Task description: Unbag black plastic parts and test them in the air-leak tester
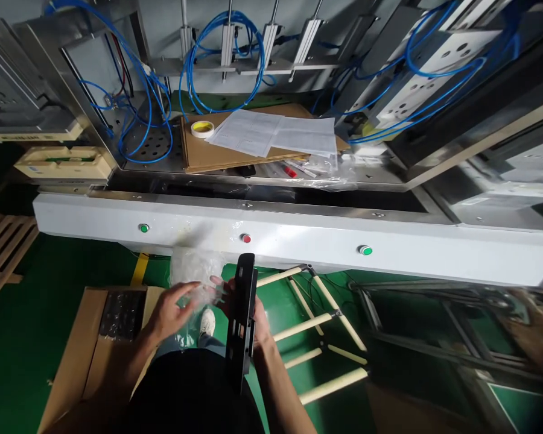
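Note:
My right hand (pixel 261 322) grips a long, narrow black part (pixel 241 316) with slots and raised pieces, held upright in front of my body. Some fingers of that hand show beyond the part's left side. To the left is my left hand (pixel 174 313), its thumb and fingers apart and curved. A clear, crumpled plastic bag (pixel 194 265) is just past its fingertips, overlapping them in the picture; whether they touch is blurred.
A white machine front with a red button (pixel 246 239) and green buttons runs across. Behind it lie cardboard (pixel 194 154), papers (pixel 253 129) and a tape roll (pixel 203 128). An open carton (pixel 75 355) stands at left, a cream tube frame (pixel 317 322) at right.

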The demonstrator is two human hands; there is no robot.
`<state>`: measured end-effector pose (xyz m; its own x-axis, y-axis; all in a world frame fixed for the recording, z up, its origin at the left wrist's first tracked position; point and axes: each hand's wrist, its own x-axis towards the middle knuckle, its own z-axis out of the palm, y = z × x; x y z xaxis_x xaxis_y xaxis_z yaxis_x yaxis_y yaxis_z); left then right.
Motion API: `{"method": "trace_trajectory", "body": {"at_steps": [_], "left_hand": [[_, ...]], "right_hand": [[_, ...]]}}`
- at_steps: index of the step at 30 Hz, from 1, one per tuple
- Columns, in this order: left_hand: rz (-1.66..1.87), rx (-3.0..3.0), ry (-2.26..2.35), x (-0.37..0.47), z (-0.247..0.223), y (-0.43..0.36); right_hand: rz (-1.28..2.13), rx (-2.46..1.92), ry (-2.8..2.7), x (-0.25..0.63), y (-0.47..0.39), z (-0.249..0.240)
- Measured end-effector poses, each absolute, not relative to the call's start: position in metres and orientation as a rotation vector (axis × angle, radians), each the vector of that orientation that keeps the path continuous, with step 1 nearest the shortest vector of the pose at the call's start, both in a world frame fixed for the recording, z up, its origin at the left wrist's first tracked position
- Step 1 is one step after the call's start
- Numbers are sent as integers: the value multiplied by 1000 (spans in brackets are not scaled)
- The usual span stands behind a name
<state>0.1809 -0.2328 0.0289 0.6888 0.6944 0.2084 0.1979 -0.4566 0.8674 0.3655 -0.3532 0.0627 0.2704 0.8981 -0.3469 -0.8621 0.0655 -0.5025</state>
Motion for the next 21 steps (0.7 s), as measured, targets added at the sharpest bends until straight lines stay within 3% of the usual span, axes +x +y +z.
{"method": "trace_trajectory", "body": {"at_steps": [4, 11, 21], "left_hand": [[973, 2173, 1254, 191, 14, -207], [282, 2438, 1149, 242, -18, -227], [28, 2007, 1329, 250, -27, -214]], "right_hand": [[1183, -827, -74, 398, -377, 41], [1140, -1046, -125, 400, -398, 4], [1067, -1085, -88, 393, -394, 2]]}}
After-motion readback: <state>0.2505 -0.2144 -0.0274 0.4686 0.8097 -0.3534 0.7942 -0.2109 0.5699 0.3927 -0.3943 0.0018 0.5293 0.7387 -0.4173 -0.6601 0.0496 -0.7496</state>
